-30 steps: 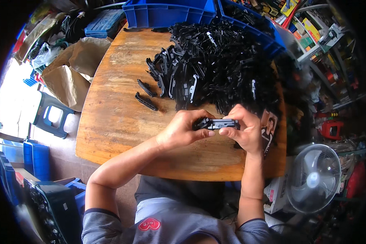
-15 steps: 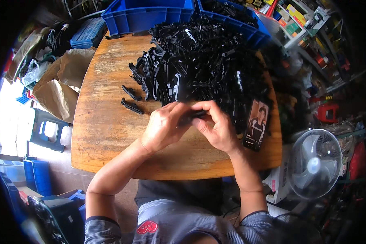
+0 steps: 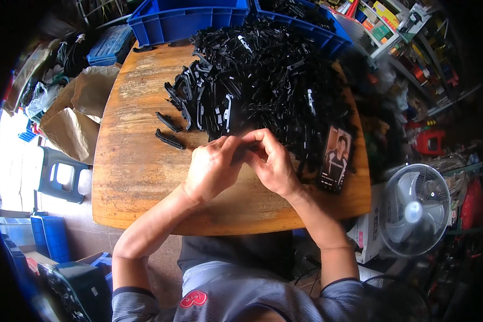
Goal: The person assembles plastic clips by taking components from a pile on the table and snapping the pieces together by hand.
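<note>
Both hands meet over the table [image 3: 139, 182], just in front of a large heap of narrow black plastic pieces [image 3: 273, 86]. Between them is a small black plastic piece [image 3: 241, 153], mostly hidden by the fingers. My left hand [image 3: 210, 167] is closed round it, its back turned up. The right thumb and forefinger of my right hand [image 3: 273, 167] pinch at the same piece from the other side. Two loose black pieces, one long and curved [image 3: 169, 139], lie left of the heap. A few white pieces [image 3: 228, 112] show among the black ones.
Blue plastic crates [image 3: 190, 27] stand along the far edge. A lit phone [image 3: 335, 161] lies at the table's right side. To the right are a fan [image 3: 415, 209] and crowded shelves; at left, a brown paper bag [image 3: 72, 126] and a plastic stool [image 3: 61, 174].
My right hand has moved slightly left, closer to the left hand, and less of the black piece shows. The whole view has shifted a little.
</note>
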Tool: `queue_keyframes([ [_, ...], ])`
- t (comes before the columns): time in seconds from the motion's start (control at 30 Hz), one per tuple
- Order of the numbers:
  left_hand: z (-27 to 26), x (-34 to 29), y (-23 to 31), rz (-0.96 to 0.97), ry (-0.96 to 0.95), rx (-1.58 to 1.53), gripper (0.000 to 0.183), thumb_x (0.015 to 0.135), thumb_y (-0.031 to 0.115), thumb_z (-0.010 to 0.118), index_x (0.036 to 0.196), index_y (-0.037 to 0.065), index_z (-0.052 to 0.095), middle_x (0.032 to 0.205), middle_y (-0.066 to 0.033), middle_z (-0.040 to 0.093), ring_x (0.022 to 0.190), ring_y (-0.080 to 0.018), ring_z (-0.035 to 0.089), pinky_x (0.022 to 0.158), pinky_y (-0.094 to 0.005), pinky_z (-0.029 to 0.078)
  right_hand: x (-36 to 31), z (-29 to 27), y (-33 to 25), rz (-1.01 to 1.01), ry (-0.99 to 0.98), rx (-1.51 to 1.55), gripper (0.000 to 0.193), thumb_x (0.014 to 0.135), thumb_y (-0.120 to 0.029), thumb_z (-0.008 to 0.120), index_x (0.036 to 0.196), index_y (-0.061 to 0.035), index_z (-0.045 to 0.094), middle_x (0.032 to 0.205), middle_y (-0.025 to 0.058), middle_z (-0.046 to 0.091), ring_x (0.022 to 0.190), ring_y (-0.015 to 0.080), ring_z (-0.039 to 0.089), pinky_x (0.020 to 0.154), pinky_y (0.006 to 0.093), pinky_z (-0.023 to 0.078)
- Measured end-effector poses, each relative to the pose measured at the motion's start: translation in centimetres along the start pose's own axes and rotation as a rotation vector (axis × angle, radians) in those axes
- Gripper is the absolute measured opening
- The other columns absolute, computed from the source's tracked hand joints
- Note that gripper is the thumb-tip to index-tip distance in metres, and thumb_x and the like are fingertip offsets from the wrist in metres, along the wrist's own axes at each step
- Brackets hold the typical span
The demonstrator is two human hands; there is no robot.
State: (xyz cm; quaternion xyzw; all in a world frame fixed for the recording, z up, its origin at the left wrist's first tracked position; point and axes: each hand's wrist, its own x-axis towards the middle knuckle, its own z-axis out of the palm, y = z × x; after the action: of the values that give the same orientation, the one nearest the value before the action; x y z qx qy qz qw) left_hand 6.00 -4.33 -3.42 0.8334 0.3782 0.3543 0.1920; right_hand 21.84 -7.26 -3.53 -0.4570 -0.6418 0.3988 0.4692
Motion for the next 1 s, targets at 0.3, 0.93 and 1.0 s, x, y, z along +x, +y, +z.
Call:
queue_keyframes([
  [0.3,-2.4,1.8,-3.2,-0.104,0.073,-0.220,0.020,0.078,0.014,0.069,0.093,0.007,0.058,0.065,-0.0112,0.061,0.058,-0.0200,0.061,0.053,-0.0333,0.047,0.7,-4.9,-1.2,-0.149,0.216,-0.180,0.023,0.089,-0.012,0.060,0.111,-0.0042,0.055,0.081,0.0028,0.063,0.072,0.0069,0.059,0.063,0.0220,0.047],
  [0.93,0.3,0.6,-3.1,-0.013,-0.104,0.521,0.027,0.069,0.019,0.068,0.090,0.008,0.057,0.086,-0.0098,0.051,0.080,-0.0268,0.057,0.070,-0.0370,0.047,0.0,-3.7,-0.4,-0.184,-0.149,-0.834,0.016,0.070,0.000,0.068,0.084,0.0005,0.059,0.085,0.0098,0.053,0.088,0.0277,0.053,0.076,0.0360,0.046],
  [1.0,-0.3,0.5,-3.1,-0.007,-0.030,0.572,0.027,0.065,0.015,0.068,0.088,0.008,0.057,0.087,-0.0091,0.051,0.082,-0.0258,0.056,0.070,-0.0359,0.046,-0.1,-2.8,0.0,-0.211,-0.198,-0.766,0.016,0.072,-0.001,0.067,0.086,0.0003,0.059,0.086,0.0103,0.054,0.089,0.0278,0.055,0.074,0.0366,0.046],
])
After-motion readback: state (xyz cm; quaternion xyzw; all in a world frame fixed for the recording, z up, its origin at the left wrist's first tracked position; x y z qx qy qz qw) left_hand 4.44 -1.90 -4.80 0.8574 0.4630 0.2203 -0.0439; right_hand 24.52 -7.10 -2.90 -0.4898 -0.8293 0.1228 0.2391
